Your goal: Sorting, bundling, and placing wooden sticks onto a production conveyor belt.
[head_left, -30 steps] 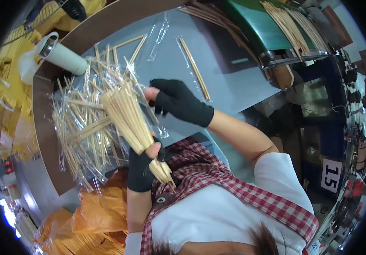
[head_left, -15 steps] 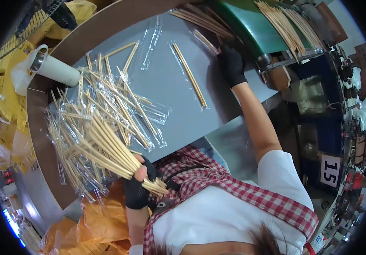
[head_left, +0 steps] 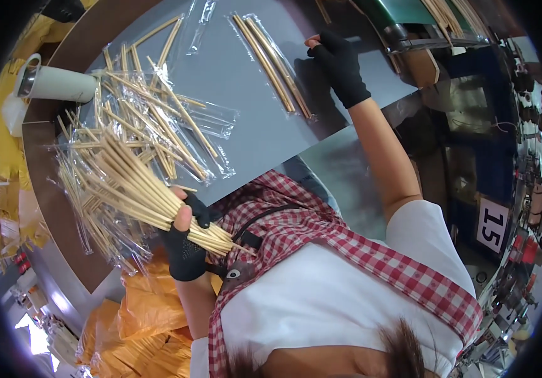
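My left hand (head_left: pixel 186 242), in a black fingerless glove, grips a thick bundle of bare wooden chopsticks (head_left: pixel 148 195) near the apron, their far ends fanned out to the left. Above the right part of the grey table (head_left: pixel 239 151) is my right hand (head_left: pixel 340 69), also black-gloved, its fingers curled together and nothing visible in them. Just left of it lie two pairs of chopsticks (head_left: pixel 274 69) in clear wrappers, side by side. A loose heap of wrapped chopsticks (head_left: pixel 151 120) covers the table's left part, partly behind the bundle.
A white handled cup (head_left: pixel 63 84) lies on its side by the brown raised rim (head_left: pixel 47 195). A green conveyor belt (head_left: pixel 403 14) carrying chopsticks (head_left: pixel 442 16) ends at the upper right. Orange plastic bags (head_left: pixel 148 309) are below the table. Machinery (head_left: pixel 472 113) stands to the right.
The second wrapped pair, formerly by my right hand, now lies beside the first; my right hand is off it. The whole view has shifted, and my left hand still holds the bundle.
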The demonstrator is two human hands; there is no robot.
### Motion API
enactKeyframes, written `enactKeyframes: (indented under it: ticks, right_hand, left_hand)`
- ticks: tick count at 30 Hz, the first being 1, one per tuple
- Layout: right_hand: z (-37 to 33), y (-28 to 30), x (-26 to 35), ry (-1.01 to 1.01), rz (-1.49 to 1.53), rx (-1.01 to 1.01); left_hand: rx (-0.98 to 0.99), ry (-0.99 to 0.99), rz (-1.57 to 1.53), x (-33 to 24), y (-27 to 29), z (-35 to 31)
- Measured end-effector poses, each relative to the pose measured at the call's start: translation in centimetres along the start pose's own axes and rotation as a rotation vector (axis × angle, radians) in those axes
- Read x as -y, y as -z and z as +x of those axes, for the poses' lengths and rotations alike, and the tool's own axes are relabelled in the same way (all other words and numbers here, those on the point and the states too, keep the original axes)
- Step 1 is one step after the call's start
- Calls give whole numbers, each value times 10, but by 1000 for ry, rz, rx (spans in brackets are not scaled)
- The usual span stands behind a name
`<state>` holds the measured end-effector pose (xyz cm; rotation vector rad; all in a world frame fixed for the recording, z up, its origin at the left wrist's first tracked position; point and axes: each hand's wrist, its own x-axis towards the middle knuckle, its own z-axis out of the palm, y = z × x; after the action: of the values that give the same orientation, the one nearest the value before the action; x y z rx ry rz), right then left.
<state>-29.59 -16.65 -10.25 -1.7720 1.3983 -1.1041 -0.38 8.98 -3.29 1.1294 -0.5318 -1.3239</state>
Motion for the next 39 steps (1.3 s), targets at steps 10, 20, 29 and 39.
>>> enactKeyframes:
  ticks: [10, 20, 29, 39]
  right_hand:
    - [-24, 13, 2, -44, -150, -45]
    - [-70, -8, 56, -17, -517, 73]
    - [-170, -34, 133, -284, 454, 714]
    - [-200, -61, 145, -351, 639, 780]
  left_hand:
    - [165, 372, 165, 38, -17, -41]
    - [-85, 3, 36, -2, -41, 18]
    - [-166, -250, -104, -33, -39, 80]
    - [-199, -273, 39, -14, -39, 35]
